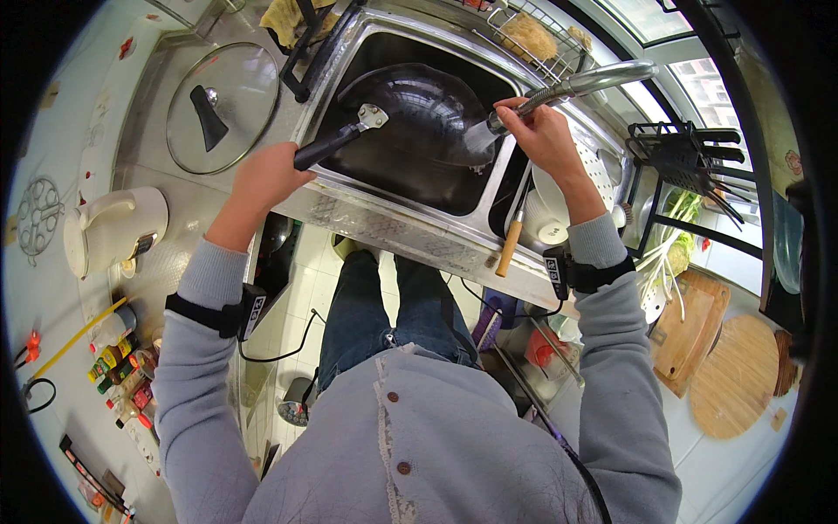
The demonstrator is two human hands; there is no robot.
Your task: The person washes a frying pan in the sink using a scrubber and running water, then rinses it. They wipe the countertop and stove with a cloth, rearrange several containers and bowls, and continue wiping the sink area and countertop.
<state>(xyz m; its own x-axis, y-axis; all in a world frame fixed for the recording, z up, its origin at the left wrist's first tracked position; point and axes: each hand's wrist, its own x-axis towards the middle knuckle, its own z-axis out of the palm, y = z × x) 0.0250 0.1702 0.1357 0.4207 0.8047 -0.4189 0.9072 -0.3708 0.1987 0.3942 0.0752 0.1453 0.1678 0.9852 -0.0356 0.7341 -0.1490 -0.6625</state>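
Note:
A dark wok [410, 105] lies tilted in the steel sink [471, 210], its black handle pointing toward me. My left hand [269, 177] is wrapped round that handle at the sink's near left edge. With my right hand [539, 133] I grip the flexible faucet hose [572, 86] close to its spray head. Water [479, 138] streams from the head onto the right side of the wok. The bottom of the sink is partly hidden by the wok.
A glass lid [240, 96] lies on the counter left of the sink. An electric kettle [122, 229] stands further left. Right of the sink are white bowls [552, 229] and a wooden-handled brush [509, 244]. A utensil rack [690, 148] and cutting boards [733, 375] are at the far right.

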